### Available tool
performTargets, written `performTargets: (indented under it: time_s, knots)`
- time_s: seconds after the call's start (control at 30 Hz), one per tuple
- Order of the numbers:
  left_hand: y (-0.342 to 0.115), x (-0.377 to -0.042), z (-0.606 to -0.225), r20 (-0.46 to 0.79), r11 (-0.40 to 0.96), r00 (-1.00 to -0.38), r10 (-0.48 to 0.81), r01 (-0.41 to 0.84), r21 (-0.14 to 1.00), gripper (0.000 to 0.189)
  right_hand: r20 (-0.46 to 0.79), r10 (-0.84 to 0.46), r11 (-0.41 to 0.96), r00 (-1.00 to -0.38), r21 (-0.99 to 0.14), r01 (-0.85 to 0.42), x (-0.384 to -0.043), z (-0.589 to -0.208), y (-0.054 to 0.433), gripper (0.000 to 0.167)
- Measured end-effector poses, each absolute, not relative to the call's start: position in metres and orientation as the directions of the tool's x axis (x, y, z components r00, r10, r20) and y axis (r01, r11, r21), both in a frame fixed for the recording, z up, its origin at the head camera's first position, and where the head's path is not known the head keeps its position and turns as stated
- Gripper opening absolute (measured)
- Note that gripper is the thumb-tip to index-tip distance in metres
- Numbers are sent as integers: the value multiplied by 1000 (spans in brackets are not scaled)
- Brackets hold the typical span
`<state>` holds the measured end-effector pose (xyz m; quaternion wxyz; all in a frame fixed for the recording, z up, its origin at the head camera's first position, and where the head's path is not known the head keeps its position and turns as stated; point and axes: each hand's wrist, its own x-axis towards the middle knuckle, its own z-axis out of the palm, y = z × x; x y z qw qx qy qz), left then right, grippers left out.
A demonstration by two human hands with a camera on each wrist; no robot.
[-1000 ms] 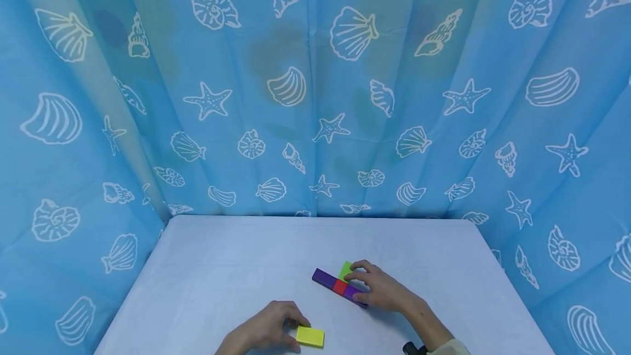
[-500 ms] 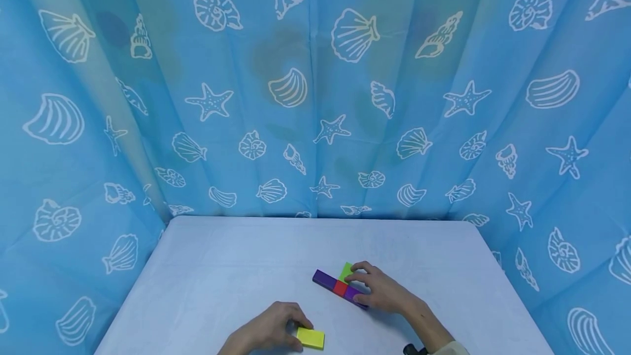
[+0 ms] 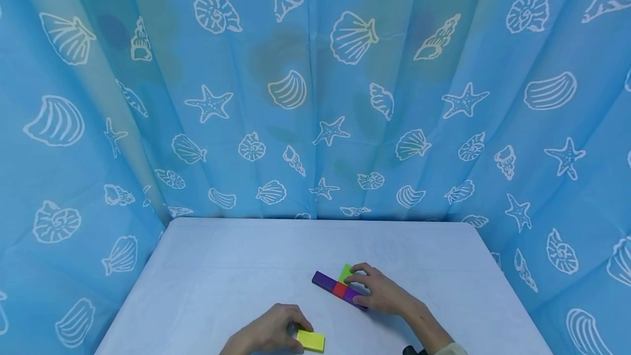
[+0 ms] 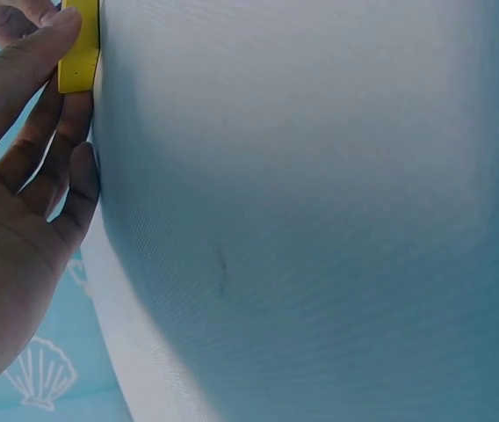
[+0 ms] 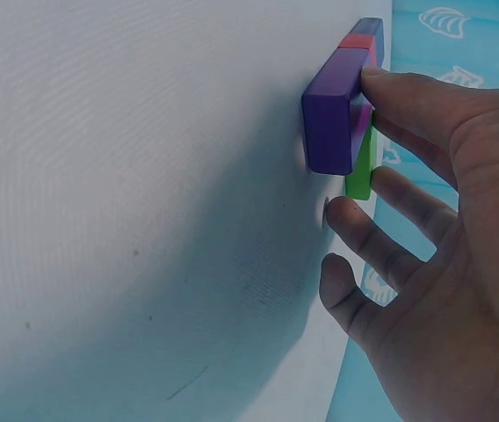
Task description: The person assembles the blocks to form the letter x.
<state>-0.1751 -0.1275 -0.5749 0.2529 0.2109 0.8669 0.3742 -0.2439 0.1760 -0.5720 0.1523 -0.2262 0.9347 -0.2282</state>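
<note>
In the head view my left hand [image 3: 268,328] pinches the left end of a flat yellow block [image 3: 311,341] on the table. The left wrist view shows the thumb along the yellow block [image 4: 80,61], other fingers behind and below it. Farther right, a slanting row has a purple block [image 3: 323,281], a red block [image 3: 339,289] and another purple block [image 3: 351,295]. A lime green block [image 3: 345,273] sits against the row's far side. My right hand [image 3: 386,292] has its thumb on the nearer purple block [image 5: 329,127] and its fingers bent around toward the green block [image 5: 360,176].
The white-covered table [image 3: 236,256] carries the blocks. Behind it and along both sides hangs a blue curtain [image 3: 315,97] with white shell and starfish prints. A dark band [image 3: 411,350] is on the right wrist, by a pale sleeve [image 3: 451,349].
Both hands keep their places on the blocks. My left hand's fingers shift very slightly at the yellow block, and the whole head view drifts slightly.
</note>
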Motion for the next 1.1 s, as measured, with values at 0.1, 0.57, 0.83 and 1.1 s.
performTargets:
  time_s: [0.1,0.57,0.83,1.1]
  knots:
    - [-127,-176,-574,-287,637,-784,550,172,751,30,-181,-488,797,-854,-492,-351,-244,-572,176,40]
    - [-121,-182,-571,-278,653,-779,563,212,727,29,-170,-489,793,-856,-496,-354,-243,-572,176,39]
    - [-119,-185,-572,-250,658,-790,560,241,713,30,-172,-492,794,-854,-491,-358,-243,-572,177,40]
    - [-118,-189,-573,-209,658,-811,547,261,707,32,-170,-488,798,-856,-484,-359,-244,-572,177,40]
